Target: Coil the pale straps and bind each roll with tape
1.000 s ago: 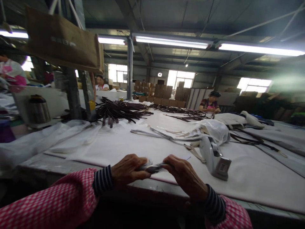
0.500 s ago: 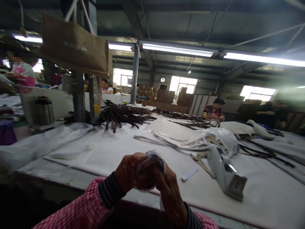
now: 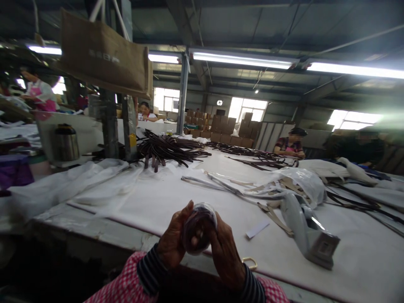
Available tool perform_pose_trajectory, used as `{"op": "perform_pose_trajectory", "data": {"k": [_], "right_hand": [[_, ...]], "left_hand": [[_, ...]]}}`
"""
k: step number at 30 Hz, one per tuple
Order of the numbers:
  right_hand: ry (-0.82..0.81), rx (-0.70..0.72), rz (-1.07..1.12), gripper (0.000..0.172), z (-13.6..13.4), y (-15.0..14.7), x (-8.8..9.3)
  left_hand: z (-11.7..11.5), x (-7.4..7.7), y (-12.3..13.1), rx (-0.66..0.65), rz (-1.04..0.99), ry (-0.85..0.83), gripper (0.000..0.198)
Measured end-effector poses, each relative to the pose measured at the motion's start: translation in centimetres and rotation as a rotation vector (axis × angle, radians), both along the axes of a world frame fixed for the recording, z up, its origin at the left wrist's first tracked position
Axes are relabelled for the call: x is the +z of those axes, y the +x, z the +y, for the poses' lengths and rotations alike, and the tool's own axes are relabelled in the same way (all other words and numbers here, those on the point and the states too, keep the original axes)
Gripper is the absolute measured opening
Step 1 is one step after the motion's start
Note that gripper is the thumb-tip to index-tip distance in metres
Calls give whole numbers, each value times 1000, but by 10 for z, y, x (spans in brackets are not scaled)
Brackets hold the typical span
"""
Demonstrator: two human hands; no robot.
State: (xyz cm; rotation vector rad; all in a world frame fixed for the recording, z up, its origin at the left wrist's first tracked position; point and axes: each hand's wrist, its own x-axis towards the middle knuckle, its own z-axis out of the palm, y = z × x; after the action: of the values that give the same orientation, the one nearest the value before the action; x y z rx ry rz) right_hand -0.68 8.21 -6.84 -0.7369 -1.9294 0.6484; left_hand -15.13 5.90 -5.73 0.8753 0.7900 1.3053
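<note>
Head view: 2 bare hands hold a dark, round coil with a shiny clear wrap, raised near the front edge of the white-covered table (image 3: 142,210). The left hand (image 3: 173,240) is closed against its left side, thumb up; the right hand (image 3: 227,250) grips the opposite side of the coil (image 3: 192,233). Just beside the right wrist shows a gold-coloured loop (image 3: 255,263); whether it touches the table I cannot tell. To the right lie a white paper slip (image 3: 258,231) and a grey tape dispenser (image 3: 306,235). Farther back, grey straps (image 3: 224,185) stretch toward a clear plastic bag (image 3: 311,187), and a heap of dark straps (image 3: 164,149) lies at left. A co-worker (image 3: 288,145) sits at the far side.
</note>
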Motion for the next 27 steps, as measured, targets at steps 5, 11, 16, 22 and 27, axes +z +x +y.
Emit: {"op": "perform_pose_trajectory", "data": {"k": [5,11,16,22,27], "right_hand": [[202,-71,-161,27,2,8,7],[740,-174,-550,17,13,1,34],[657,-1,-770,11,33,-3,20],[321,275,-789,47,47,21,14],[445,163,-935,45,63,21,17]], "left_hand": [[-10,12,-10,140,147,207,47],[-6,73,-53,-151,849,426,38],[10,45,-64,-82,1347,777,16],[16,-19,-74,-59,1273,860,14],[22,-7,-81,-188,1285,874,15]]}}
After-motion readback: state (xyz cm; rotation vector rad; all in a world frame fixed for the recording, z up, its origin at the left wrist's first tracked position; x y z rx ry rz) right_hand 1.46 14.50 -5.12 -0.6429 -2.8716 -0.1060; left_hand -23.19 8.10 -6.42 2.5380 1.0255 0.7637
